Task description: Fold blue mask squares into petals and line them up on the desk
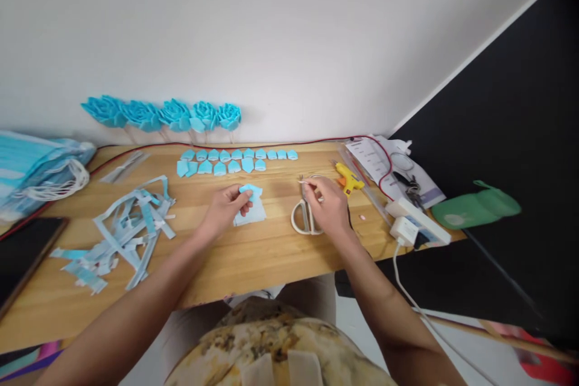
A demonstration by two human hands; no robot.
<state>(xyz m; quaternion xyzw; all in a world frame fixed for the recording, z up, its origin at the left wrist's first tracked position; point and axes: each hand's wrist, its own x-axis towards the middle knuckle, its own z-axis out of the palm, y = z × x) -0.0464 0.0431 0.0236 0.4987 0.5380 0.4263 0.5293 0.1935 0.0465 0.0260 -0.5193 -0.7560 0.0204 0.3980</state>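
Observation:
My left hand [230, 205] pinches a light-blue piece of mask fabric [254, 212] between thumb and fingers, just above the wooden table. My right hand [329, 206] is closed at the fingertips on something small and pale that I cannot make out. Under and beside that hand lie white-handled scissors [298, 220], partly hidden by it. Beyond both hands, two rows of small folded blue fabric petals [234, 166] rest on the table. A yellow glue gun [350, 178] lies to the right of my right hand.
Several blue fabric flowers [175, 114] on stems stand against the wall. Cut strips [136, 229] are heaped at left, near bagged masks [31, 169] and a dark phone or tablet [27, 253]. At right are a power strip [418, 223], papers [368, 160] and a green pouch [474, 208].

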